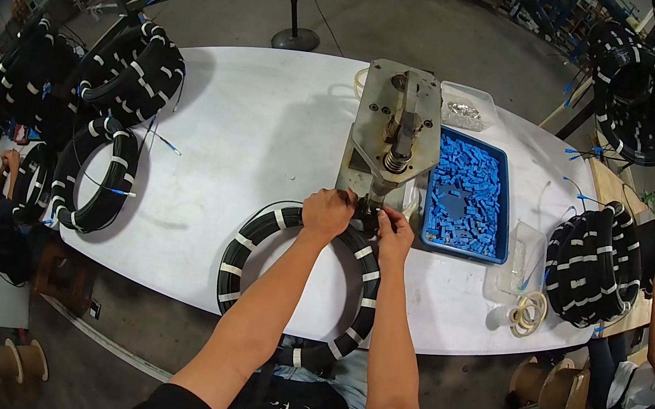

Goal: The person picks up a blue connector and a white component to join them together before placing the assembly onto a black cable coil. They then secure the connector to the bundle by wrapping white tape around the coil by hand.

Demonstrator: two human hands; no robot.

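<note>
A coil of black cable (231,271) bound with white tape bands lies at the table's front edge, partly hanging over it, under my forearms. Behind it stands a metal bench press (373,138). My left hand (328,213) is closed at the left of the press's lower tool, its fingertips hidden from view. Opposite it, my right hand (394,237) pinches at the tool's right side. Whatever either hand holds is too small or too covered to name. Just right of the press, a blue tray (506,234) holds many small blue plastic pieces (469,185).
A clear box (481,113) of small shiny parts sits behind the tray. More taped cable coils stand at the left (125,171) and right (594,266) of the white table (243,138). A clear container (524,246) lies nearby. People work at both sides.
</note>
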